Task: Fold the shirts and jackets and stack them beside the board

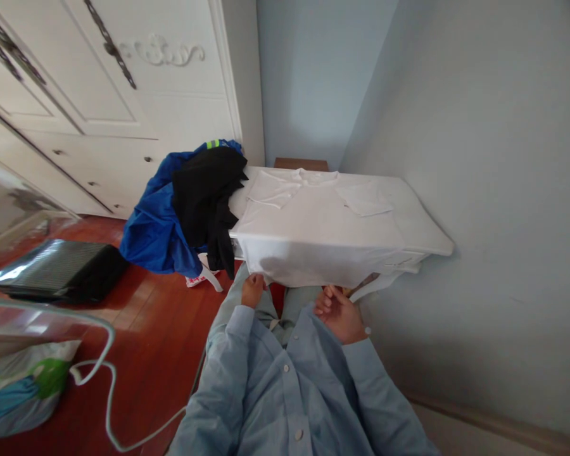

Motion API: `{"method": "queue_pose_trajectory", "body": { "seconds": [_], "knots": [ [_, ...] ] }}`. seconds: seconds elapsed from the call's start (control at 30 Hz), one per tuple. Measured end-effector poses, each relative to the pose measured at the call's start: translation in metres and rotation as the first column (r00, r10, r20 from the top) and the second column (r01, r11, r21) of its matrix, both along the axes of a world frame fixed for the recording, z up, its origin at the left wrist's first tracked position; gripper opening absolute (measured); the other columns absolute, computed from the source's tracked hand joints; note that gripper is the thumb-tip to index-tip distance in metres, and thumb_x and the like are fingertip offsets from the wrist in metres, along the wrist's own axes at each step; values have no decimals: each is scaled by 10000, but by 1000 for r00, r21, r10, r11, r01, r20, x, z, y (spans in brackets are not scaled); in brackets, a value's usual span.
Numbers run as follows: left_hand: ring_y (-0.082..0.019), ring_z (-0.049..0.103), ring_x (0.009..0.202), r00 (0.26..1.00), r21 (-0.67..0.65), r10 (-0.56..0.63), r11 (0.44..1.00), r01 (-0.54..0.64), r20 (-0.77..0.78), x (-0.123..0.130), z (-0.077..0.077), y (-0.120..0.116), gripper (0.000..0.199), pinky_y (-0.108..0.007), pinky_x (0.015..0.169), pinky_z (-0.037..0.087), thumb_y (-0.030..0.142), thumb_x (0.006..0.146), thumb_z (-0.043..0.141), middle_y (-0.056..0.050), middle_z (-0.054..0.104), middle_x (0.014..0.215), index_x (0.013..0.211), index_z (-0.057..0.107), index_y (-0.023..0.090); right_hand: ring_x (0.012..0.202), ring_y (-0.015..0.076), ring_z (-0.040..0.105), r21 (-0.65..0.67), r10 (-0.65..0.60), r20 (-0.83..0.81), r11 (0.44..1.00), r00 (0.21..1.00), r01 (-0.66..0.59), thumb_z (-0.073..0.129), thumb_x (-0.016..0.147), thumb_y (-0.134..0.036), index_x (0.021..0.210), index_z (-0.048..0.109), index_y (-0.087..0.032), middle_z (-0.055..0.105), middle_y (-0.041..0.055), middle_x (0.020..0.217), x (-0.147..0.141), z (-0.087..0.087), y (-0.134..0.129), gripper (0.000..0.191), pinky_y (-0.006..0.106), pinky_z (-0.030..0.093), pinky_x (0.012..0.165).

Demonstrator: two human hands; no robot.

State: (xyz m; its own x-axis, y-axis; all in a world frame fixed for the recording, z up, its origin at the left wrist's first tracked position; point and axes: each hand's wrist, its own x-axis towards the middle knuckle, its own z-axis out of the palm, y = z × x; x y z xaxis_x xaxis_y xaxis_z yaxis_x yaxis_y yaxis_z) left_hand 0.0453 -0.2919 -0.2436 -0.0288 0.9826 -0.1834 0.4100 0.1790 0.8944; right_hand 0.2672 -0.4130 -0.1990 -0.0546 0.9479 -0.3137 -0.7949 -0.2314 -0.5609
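Note:
A white T-shirt (308, 221) lies spread on a white ironing board (422, 231), collar at the far edge and sleeves folded inward. Its lower part hangs over the near edge, above my knees. My left hand (253, 291) is closed at the left corner of the hanging hem, fingers pinched on the cloth. Near the right part of the hem, my right hand (341, 314) has its fingers curled and thumb pressed in. Whether any cloth is between them is hidden.
A black garment (209, 196) and a blue garment (152, 215) drape over the board's left end. White cabinets (185, 114) stand behind. A wall (503, 209) closes the right side. On the floor lie a dark ribbed case (66, 269), a pale hose (109, 392) and a printed bag (23, 386).

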Motion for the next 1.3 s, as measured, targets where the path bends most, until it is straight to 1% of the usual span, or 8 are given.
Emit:
{"method": "queue_pose_trajectory", "body": {
  "seconds": [0.1,0.2,0.33,0.43,0.6,0.83,1.1,1.3],
  "knots": [
    [-179,588,576,991,43,-118,992,115,61,9,35,-11,337,-301,623,491,279,839,425,-19,578,538,510,488,245,477,104,266,89,145,-70,986,987,-139,706,871,-461,649,477,-221,367,-75,522,-26,35,-6,399,259,330,520],
    [-173,576,606,947,143,-298,949,280,121,14,80,-29,354,-291,633,485,353,863,430,-14,579,563,537,512,240,476,112,217,161,242,-98,961,965,-225,648,917,-483,631,429,-225,333,-71,502,-44,56,-10,443,265,278,506],
    [-166,563,627,832,249,-528,840,482,172,18,132,-60,368,-284,627,470,396,915,438,-11,576,605,595,524,237,467,117,198,229,313,-95,931,945,-285,607,939,-505,625,369,-229,299,-71,480,-54,69,-13,480,264,248,493],
    [-159,584,637,759,287,-614,783,552,215,22,151,-79,302,-278,620,472,406,935,501,-13,629,665,702,576,228,462,114,194,235,322,-70,925,944,-298,603,934,-535,628,362,-232,295,-74,480,-55,70,-13,493,261,245,488],
    [-162,631,681,791,372,-593,775,510,152,28,150,-88,159,-281,651,497,363,912,623,-29,697,762,884,671,213,448,104,240,207,275,-1,941,961,-269,596,926,-567,624,430,-229,356,-70,474,-55,66,-18,483,265,237,483],
    [-173,643,713,817,405,-572,766,499,75,26,144,-89,162,-301,681,498,340,935,611,-33,699,779,881,721,235,470,105,351,154,27,304,985,952,-78,660,857,-625,631,501,-215,447,-50,505,-59,59,-21,494,273,239,498],
    [-174,654,694,806,340,-578,789,512,129,31,142,-99,210,-306,726,500,346,988,526,-25,696,726,890,666,224,490,116,358,217,-131,598,976,791,-2,563,894,-678,643,506,-224,450,-48,531,-59,51,-19,523,282,256,488],
    [-155,631,689,859,366,-508,813,453,65,36,143,-102,225,-267,718,469,283,955,543,-18,696,722,802,682,195,537,129,388,285,-245,792,958,559,16,467,955,-657,616,483,-230,442,-39,569,-55,55,-21,545,290,308,529]
  ]
}}
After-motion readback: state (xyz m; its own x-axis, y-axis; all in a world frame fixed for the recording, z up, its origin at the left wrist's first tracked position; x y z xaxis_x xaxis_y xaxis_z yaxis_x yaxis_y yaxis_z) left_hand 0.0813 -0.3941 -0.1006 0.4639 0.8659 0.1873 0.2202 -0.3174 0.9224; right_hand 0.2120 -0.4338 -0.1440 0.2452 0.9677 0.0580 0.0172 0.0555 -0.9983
